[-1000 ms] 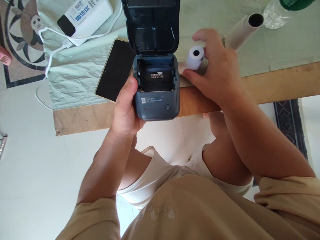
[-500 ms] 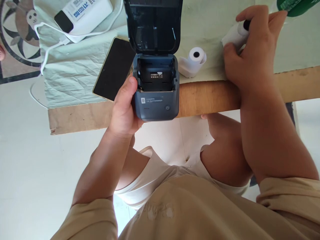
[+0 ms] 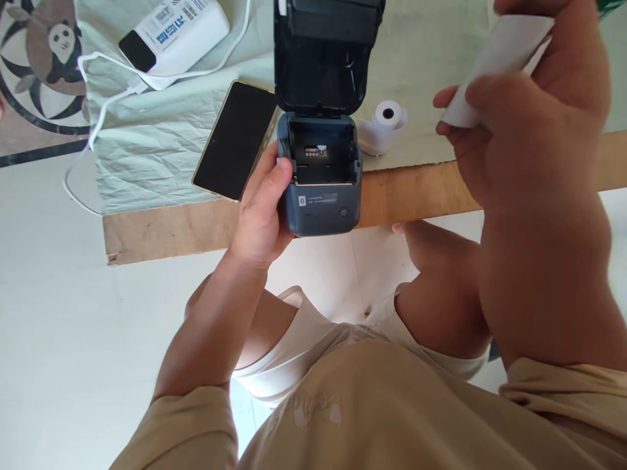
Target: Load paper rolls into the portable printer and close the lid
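Hands first: our left hand (image 3: 262, 209) grips the small dark grey thermal printer (image 3: 321, 189) by its left side, thumb curled over the rim of the paper bay, and holds it at the near edge of the wooden table (image 3: 161, 228). The printer's lid (image 3: 326, 55) stands fully open, and the bay below it is bare apart from a small label on its back wall. Our right hand (image 3: 529, 124) is closed around a white paper roll (image 3: 494, 62), lifted off the table up and to the right of the printer and well apart from it.

Judging from this, opening the printer is done and a roll is in hand; seating it in the bay and shutting the lid are left.

A smaller white paper roll (image 3: 385, 121) lies on the pale cloth (image 3: 147, 143) just right of the printer. A black smartphone (image 3: 235, 140) rests face up just left of the printer, touching our left fingers or nearly so; we cannot tell which. Farther left and behind sits a white power bank (image 3: 176, 29) with its white cable (image 3: 98, 111) trailing off the cloth.
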`<state>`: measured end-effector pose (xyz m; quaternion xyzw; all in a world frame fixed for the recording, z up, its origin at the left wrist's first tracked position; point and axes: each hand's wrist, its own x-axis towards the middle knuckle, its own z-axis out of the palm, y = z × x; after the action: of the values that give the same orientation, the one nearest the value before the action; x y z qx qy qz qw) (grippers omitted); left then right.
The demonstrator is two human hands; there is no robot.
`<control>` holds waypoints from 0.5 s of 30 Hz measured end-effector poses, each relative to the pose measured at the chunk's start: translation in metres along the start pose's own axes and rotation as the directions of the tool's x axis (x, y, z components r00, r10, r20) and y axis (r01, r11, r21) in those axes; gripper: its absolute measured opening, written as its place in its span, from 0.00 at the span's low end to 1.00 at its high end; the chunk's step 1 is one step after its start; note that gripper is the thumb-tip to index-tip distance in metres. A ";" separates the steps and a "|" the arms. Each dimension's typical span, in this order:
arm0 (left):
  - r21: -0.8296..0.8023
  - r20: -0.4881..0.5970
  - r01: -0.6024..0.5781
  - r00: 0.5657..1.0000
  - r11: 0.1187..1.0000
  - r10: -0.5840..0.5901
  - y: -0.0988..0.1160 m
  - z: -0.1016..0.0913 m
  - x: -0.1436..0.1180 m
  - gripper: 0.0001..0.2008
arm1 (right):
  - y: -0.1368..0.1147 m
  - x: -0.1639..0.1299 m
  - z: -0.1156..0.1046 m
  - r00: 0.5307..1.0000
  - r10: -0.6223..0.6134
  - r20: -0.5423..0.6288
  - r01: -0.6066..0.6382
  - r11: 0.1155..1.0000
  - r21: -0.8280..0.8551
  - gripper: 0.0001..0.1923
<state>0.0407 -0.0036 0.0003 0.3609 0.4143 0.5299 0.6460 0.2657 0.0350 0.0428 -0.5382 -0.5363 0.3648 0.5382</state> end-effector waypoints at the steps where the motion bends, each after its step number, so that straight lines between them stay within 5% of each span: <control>1: 0.004 0.022 -0.017 1.000 1.000 0.017 0.000 0.000 0.000 0.12 | -0.005 -0.007 0.002 0.983 -0.173 0.070 0.180 0.978 -0.107 0.24; 5: 0.028 0.067 -0.001 0.998 1.000 -0.001 0.002 -0.001 -0.001 0.12 | -0.018 -0.023 0.024 0.852 -0.379 0.362 0.509 0.762 -0.401 0.23; 8: 0.047 0.035 0.018 0.999 0.999 -0.020 0.003 0.000 -0.002 0.12 | -0.017 -0.023 0.043 0.822 -0.368 0.435 0.563 0.645 -0.517 0.11; 12: 0.040 0.034 -0.007 0.999 0.999 0.005 0.003 -0.001 -0.001 0.12 | -0.007 -0.019 0.055 0.813 -0.310 0.493 0.553 0.678 -0.484 0.10; 15: 0.041 0.049 0.008 0.999 0.999 -0.010 0.002 -0.002 0.000 0.12 | 0.000 -0.021 0.055 0.784 -0.380 0.490 0.592 0.694 -0.410 0.09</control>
<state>0.0382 -0.0033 0.0016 0.3851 0.4105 0.5092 0.6510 0.2093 0.0245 0.0303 -0.4246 -0.8325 0.1324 0.3303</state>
